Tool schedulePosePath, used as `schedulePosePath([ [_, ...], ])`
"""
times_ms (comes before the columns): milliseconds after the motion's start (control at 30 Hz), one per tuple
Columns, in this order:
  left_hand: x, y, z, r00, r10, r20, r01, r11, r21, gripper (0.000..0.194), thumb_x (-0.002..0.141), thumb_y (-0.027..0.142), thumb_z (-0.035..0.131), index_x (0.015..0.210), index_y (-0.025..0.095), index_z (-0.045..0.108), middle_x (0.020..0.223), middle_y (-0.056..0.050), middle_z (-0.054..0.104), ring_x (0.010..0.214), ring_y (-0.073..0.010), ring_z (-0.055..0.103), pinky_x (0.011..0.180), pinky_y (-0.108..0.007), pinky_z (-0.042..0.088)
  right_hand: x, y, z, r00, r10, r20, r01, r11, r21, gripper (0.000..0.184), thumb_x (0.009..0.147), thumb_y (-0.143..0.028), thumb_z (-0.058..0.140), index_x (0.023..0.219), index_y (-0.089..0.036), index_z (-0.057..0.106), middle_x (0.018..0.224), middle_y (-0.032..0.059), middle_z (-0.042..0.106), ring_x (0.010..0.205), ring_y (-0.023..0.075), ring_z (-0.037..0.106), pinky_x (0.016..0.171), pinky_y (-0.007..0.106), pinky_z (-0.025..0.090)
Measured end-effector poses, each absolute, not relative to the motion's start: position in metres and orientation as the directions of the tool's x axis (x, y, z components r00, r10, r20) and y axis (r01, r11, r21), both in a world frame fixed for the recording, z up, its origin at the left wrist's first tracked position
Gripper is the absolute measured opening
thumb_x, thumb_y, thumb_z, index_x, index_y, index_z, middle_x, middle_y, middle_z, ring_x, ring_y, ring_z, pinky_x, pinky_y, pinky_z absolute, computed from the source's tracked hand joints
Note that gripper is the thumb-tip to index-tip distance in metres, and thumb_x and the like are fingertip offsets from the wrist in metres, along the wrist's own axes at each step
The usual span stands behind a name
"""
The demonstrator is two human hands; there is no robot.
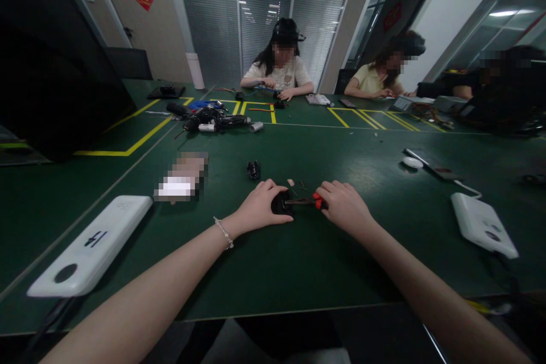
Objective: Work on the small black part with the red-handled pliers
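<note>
My left hand (265, 205) is curled round a small black plastic part (279, 203), thumb and fingers on either side of it, on the green table. Long-nose pliers with red and black handles (319, 201) are gripped in my right hand (343, 205). Their jaws point left and reach the black part; whether they pinch anything there is too small to tell. Just beyond lie a small pale piece (290, 182) and a few thin bits like pins or screws (302, 185). Another black plastic piece (253, 170) stands farther off, left of centre.
White power bank-like devices lie at left (96, 247) and right (484, 224), with cables. A blurred-out phone-like object (182, 177) lies left. Tangled black cables and tools (209, 116) sit farther back. A dark screen-like shape (51, 57) rises at left. Several people work across the green table (298, 273).
</note>
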State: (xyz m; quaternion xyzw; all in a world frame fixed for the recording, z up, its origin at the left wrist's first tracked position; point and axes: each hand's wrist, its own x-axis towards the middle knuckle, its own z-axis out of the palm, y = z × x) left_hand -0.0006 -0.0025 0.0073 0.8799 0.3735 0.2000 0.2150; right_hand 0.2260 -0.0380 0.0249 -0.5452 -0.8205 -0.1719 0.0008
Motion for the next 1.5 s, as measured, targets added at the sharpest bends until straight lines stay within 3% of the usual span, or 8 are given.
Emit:
schedulePosePath([
  [1500, -0.0011, -0.0007, 0.0045, 0.644, 0.736, 0.209, 0.568, -0.643, 0.514, 0.063, 0.064, 0.055, 0.062, 0.117, 0.024, 0.045, 0.101, -0.005, 0.045, 0.092, -0.0236, 0.046, 0.077, -0.037, 0.043, 0.2253, -0.0391, 0.0261, -0.400, 0.888, 0.226, 0.911, 0.356, 0.208, 0.026, 0.066, -0.020, 0.058, 0.091, -0.017, 0.057, 0.091, 0.0061, 0.058, 0.082, 0.0205, 0.048, 0.070, 0.033, 0.036],
])
